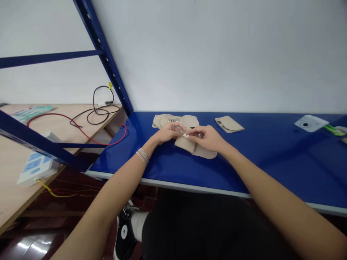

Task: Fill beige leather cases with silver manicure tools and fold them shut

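Near the front middle of the blue shelf lies a beige folded piece [185, 144], with a rounded flap [207, 153] spreading to the right beneath it. My left hand [171, 132] is closed at its upper left edge, fingers bent over it. From the right, my right hand [205, 138] pinches at the same edge. A small, shiny, pale piece [185, 135] shows between the fingertips; its exact kind is too small to tell. Just behind my left hand are several more beige flat pieces [160, 121], overlapping, with small silvery bits [174, 120] on top.
Another beige folded piece [229, 124] lies at the back. A white instant camera [310, 123] and a green item [334, 130] are far right. On the left, a blue metal frame [108, 61] rises beside a wooden table [11, 202] with a power strip [38, 168] and cables [99, 108].
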The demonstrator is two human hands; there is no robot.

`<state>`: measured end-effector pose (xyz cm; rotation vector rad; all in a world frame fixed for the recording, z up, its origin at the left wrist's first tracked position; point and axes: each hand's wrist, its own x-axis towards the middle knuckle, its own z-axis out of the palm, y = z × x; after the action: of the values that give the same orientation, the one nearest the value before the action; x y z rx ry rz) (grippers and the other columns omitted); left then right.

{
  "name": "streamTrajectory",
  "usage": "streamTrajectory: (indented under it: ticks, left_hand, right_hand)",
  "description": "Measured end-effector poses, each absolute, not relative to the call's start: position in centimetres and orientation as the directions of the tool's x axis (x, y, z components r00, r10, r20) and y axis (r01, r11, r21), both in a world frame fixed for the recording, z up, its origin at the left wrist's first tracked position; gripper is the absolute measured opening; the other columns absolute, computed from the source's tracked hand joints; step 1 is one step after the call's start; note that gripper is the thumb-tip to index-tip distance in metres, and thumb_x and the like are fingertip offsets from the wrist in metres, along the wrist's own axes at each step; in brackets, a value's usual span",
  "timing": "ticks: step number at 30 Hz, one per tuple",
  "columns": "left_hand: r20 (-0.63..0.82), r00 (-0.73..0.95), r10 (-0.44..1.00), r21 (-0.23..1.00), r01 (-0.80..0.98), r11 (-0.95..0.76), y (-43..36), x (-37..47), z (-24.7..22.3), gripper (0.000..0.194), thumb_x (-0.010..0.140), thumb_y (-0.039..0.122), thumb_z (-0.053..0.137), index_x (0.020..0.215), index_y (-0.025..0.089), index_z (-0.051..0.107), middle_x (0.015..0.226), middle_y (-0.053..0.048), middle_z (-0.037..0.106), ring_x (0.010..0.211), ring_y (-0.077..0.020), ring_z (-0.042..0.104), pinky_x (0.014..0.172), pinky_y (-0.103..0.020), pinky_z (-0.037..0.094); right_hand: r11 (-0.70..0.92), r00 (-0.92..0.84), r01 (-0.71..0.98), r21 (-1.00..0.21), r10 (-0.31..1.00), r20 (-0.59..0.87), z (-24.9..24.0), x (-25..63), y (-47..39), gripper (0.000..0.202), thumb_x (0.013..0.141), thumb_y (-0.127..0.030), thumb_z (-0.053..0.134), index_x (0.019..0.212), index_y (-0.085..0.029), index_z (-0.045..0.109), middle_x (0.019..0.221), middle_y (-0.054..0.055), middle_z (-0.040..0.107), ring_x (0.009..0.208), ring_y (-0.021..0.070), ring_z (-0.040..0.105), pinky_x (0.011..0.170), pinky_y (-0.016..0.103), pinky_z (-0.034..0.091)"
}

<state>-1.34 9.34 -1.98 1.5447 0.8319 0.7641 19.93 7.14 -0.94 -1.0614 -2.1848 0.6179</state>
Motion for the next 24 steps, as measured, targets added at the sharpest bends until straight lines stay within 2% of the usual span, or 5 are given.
streamTrajectory:
  ticks: [6, 10, 19, 24]
  left_hand:
    - [-0.009, 0.58, 0.814, 0.994, 0.092, -0.055, 9.23, -1.21, -2.01, 0.029, 0.07, 0.026, 0.073, 0.094, 0.013, 0.062, 0.064, 0.003, 0.059, 0.052, -0.0052, 0.046, 0.054, -0.02, 0.033]
    - [-0.004, 0.592, 0.806, 0.995, 0.082, -0.055, 9.14, -1.15, -1.89, 0.03, 0.071, 0.026, 0.073, 0.096, 0.012, 0.063, 0.063, 0.003, 0.058, 0.051, -0.004, 0.044, 0.056, -0.02, 0.034]
    - [0.026, 0.602, 0.798, 0.99, 0.096, -0.105, 9.56, -1.14, -2.53, 0.032, 0.07, 0.03, 0.077, 0.094, 0.013, 0.063, 0.067, 0.001, 0.06, 0.059, -0.0074, 0.052, 0.058, -0.02, 0.036]
    - [0.011, 0.598, 0.802, 0.99, 0.104, -0.09, 9.59, -1.22, -2.67, 0.03, 0.073, 0.03, 0.074, 0.095, 0.014, 0.061, 0.066, 0.002, 0.058, 0.053, -0.0056, 0.047, 0.053, -0.019, 0.032]
  right_hand:
    - [0.505, -0.447, 0.504, -0.701, 0.847, 0.288, -1.28, 19.75, 7.08, 0.021, 0.077, -0.035, 0.067, 0.083, -0.017, 0.074, 0.075, 0.005, 0.071, 0.064, 0.0155, 0.06, 0.061, 0.029, 0.046]
    - [0.477, -0.441, 0.478, -0.738, 0.856, 0.268, -1.52, 19.64, 7.04, 0.02, 0.075, -0.036, 0.068, 0.081, -0.017, 0.072, 0.07, 0.003, 0.069, 0.062, 0.0148, 0.059, 0.06, 0.029, 0.046]
    - [0.437, -0.409, 0.492, -0.753, 0.88, 0.242, -1.52, 19.37, 6.97, 0.02, 0.071, -0.036, 0.07, 0.075, -0.017, 0.07, 0.072, 0.005, 0.071, 0.063, 0.0161, 0.059, 0.061, 0.03, 0.047]
    - [0.434, -0.413, 0.496, -0.752, 0.88, 0.236, -1.02, 19.56, 6.87, 0.021, 0.075, -0.036, 0.066, 0.076, -0.016, 0.073, 0.071, 0.005, 0.072, 0.061, 0.0162, 0.06, 0.059, 0.029, 0.046]
